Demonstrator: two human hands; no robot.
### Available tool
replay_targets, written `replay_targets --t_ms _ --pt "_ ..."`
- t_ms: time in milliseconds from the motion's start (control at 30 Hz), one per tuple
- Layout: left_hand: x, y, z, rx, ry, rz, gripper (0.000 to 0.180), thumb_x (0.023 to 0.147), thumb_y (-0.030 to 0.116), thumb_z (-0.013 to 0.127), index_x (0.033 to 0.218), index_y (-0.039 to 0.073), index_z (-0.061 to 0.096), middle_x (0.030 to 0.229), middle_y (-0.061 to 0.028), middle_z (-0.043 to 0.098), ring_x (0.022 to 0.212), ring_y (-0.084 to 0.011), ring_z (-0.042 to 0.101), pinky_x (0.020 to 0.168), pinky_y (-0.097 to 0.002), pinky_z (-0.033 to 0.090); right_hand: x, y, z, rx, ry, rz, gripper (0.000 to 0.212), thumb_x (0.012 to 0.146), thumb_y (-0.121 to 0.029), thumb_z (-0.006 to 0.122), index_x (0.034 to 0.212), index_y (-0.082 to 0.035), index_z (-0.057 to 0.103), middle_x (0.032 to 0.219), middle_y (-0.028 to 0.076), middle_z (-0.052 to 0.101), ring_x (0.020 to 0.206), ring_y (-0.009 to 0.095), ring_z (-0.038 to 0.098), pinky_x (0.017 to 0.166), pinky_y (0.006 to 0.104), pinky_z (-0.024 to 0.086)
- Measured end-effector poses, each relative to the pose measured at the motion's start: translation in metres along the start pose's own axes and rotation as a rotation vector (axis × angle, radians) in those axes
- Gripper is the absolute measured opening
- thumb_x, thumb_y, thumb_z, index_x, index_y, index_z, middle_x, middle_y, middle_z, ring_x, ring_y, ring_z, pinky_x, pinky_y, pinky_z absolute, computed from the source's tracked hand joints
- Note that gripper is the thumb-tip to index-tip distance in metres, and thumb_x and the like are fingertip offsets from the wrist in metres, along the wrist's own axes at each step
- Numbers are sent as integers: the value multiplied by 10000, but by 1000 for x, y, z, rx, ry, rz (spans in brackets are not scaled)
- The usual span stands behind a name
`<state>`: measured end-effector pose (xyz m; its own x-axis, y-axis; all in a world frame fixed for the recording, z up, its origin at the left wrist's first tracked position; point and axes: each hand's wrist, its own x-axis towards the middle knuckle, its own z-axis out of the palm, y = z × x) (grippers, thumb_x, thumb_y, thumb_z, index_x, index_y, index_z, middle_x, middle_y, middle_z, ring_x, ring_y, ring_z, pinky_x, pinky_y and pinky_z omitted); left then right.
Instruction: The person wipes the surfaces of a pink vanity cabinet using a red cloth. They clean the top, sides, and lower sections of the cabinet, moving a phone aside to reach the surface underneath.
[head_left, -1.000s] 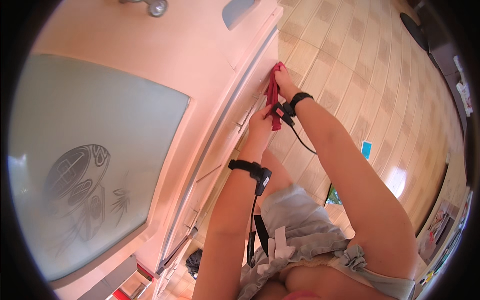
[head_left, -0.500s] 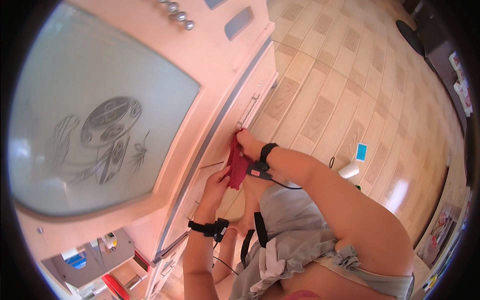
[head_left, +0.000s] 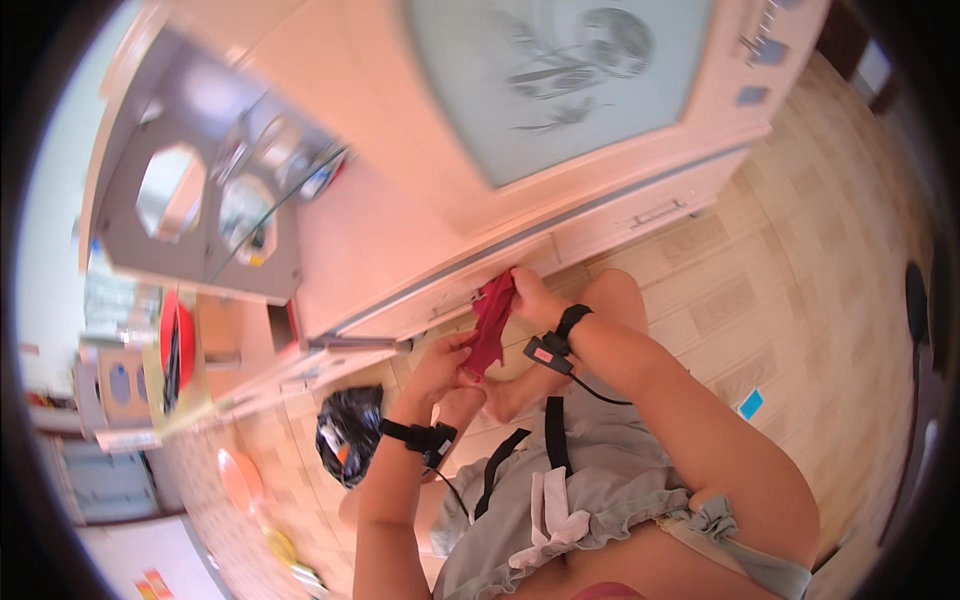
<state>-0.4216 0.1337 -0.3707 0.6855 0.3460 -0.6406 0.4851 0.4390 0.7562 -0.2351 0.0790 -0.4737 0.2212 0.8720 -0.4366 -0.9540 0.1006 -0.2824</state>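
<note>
Red cloth (head_left: 491, 325), underside unseen.

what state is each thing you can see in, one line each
red cloth: crumpled
left hand: gripping one end of the cloth
right hand: gripping the other end
black bag: open, contents showing
drawer: shut
glass door: shut
blue card: lying flat

No words or numbers are legible. Near the frame's centre, the black right-wrist box (head_left: 556, 361) bears a small pink label (head_left: 543, 355); lower left of centre, the black left-wrist box (head_left: 430, 440) bears a whitish label (head_left: 444, 447).
</note>
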Motion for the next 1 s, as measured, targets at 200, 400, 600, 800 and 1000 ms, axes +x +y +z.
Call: replay_targets --t_ms 200,400,600,800,1000 --pt "-20 7 -15 96 215 328 360 858 1 556 1214 -33 519 1094 -81 594 931 -133 583 830 -259 478 -31 -13 38 -35 -43 -144 138 813 -90 505 913 -27 577 879 99 635 820 220 609 747 313 496" --pt "5 38 49 226 268 803 328 800 -45 603 1123 -21 556 1084 -134 591 939 -210 590 820 -298 476 -112 -62 91 -426 -26 -556 249 869 17 513 1117 39 516 1082 127 584 989 218 578 883 336 473" --pt "-13 120 121 399 290 1526 395 778 -118 536 1165 -37 526 1150 -219 543 1067 -361 527 905 -361 439 -197 -147 159 -1195 42 -1427 549 819 115 557 1332 33 379 1281 142 465 1148 184 482 953 314 417" --pt "-54 244 143 629 726 1943 595 781 -110 467 1356 -29 336 1415 -214 327 1148 -381 474 954 -379 410 -224 -207 311 -1812 220 -2383 613 760 -134 679 1303 -11 422 1319 259 397 1226 431 371 1031 450 308" --pt "-25 250 146 1104 1104 1852 575 781 -37 520 1331 -76 358 1384 -237 356 989 -386 511 867 -415 431 -185 -211 322 -2040 306 -2226 593 818 -292 593 1355 -130 401 1278 178 460 1128 409 431 983 563 303"
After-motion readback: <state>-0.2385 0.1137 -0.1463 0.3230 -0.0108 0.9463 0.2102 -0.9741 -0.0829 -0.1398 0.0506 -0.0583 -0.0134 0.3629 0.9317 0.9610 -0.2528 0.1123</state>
